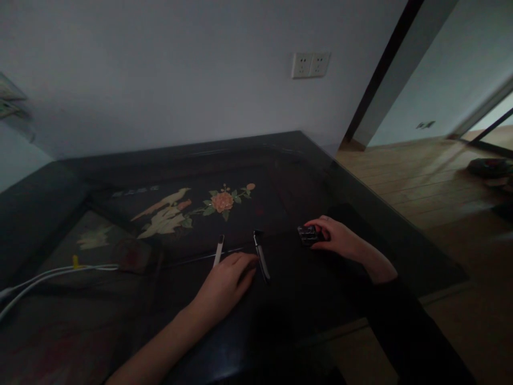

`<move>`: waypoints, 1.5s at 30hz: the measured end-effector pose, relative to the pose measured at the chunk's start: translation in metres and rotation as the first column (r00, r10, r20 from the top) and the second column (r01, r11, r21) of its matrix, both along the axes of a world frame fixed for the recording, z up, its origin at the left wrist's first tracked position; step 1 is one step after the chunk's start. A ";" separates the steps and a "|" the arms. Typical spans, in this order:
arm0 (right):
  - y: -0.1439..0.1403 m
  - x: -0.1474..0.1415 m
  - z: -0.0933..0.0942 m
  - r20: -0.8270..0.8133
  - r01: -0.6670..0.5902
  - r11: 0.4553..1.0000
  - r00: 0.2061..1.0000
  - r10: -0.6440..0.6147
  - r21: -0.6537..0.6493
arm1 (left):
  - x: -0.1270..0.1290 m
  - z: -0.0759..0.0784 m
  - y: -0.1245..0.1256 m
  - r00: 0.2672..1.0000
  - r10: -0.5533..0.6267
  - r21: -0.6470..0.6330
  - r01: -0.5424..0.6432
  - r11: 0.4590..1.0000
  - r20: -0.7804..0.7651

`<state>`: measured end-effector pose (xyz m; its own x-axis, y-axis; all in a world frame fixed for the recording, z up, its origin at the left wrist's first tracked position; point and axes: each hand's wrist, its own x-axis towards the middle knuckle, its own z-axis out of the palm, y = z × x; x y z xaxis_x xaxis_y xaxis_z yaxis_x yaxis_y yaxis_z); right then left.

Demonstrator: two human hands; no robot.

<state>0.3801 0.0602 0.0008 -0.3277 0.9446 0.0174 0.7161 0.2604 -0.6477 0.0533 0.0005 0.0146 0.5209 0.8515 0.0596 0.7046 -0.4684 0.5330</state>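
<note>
My left hand point(230, 275) lies low over the dark table, fingers stretched out and thumb apart. Its fingertips reach the side of a slim silver-and-dark handled tool with a short black head, which looks like a razor point(262, 258); whether they touch it I cannot tell. Partly behind that hand is a thin white stick with a dark tip point(218, 251). On the right, my right hand point(336, 238) pinches a small black block with pale markings point(307, 236) between thumb and fingers, at or just above the tabletop. Its exact kind is unclear in the dim light.
The glossy dark table point(280, 198) carries a flower-and-bird inlay point(222, 202). White cables point(60, 271) with a yellow tag run to a brownish block point(132, 255) at left. A wall with sockets point(310, 64) stands behind; wooden floor point(417, 184) lies right.
</note>
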 end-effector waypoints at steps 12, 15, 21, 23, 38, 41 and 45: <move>-0.006 -0.003 0.003 0.028 -0.037 0.999 0.999 0.038 -0.033 | 0.037 0.012 0.023 0.964 0.104 -0.071 -0.124 0.990 -0.244; -0.006 -0.002 0.003 0.029 -0.039 0.999 0.999 0.040 -0.034 | 0.037 0.012 0.022 0.969 0.103 -0.091 -0.126 0.988 -0.225; -0.006 -0.005 0.004 0.030 -0.060 0.998 0.998 0.061 -0.031 | 0.044 0.018 0.023 0.977 0.089 -0.117 -0.113 0.987 -0.193; -0.007 -0.008 0.004 0.032 -0.061 0.998 0.998 0.062 -0.023 | 0.049 0.021 0.023 0.978 0.093 -0.116 -0.116 0.986 -0.189; -0.008 -0.014 0.002 0.042 -0.063 0.998 0.997 0.063 -0.002 | 0.098 0.016 0.037 0.969 0.065 -0.043 -0.077 0.996 -0.238; -0.008 -0.014 0.003 0.038 -0.066 0.998 0.997 0.066 -0.006 | 0.098 0.016 0.039 0.969 0.061 -0.046 -0.074 0.996 -0.240; -0.007 -0.013 0.003 0.036 -0.058 0.998 0.998 0.058 -0.008 | 0.101 0.015 0.040 0.966 0.074 -0.043 -0.087 0.995 -0.248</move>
<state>0.3668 0.0532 0.0038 -0.3823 0.9240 -0.0023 0.7231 0.2976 -0.6233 0.1542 0.0401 0.0293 0.4433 0.8898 -0.1081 0.8514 -0.3803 0.3611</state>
